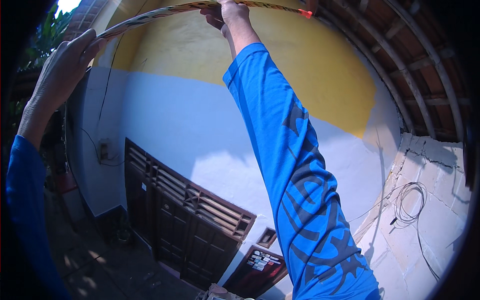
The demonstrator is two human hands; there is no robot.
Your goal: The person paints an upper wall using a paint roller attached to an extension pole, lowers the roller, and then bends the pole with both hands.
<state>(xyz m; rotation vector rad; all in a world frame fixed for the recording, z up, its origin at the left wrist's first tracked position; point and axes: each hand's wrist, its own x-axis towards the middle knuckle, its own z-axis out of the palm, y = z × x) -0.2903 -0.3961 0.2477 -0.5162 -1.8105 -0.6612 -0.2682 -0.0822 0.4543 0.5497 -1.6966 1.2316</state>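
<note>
A long pole (155,13) with a multicoloured pattern runs across the top of the view, bent by the lens. Its right end carries a bright orange-red piece (305,14), close to the roof edge; anything past that is hard to make out. At the upper left, my left hand (65,72) is closed round the pole's near portion. Further along, my right hand (232,14) grips it too, arm stretched up. Behind the pole rises a wall (170,115), pale blue-white below, with a yellow painted area (300,75) above.
Overhead at right is a tiled roof with wooden rafters (415,65). A coil of wire (411,202) hangs on the pale block wall (400,250). Below are dark double doors (185,240) under a slatted vent (190,195), and a smaller dark panel with stickers (260,267).
</note>
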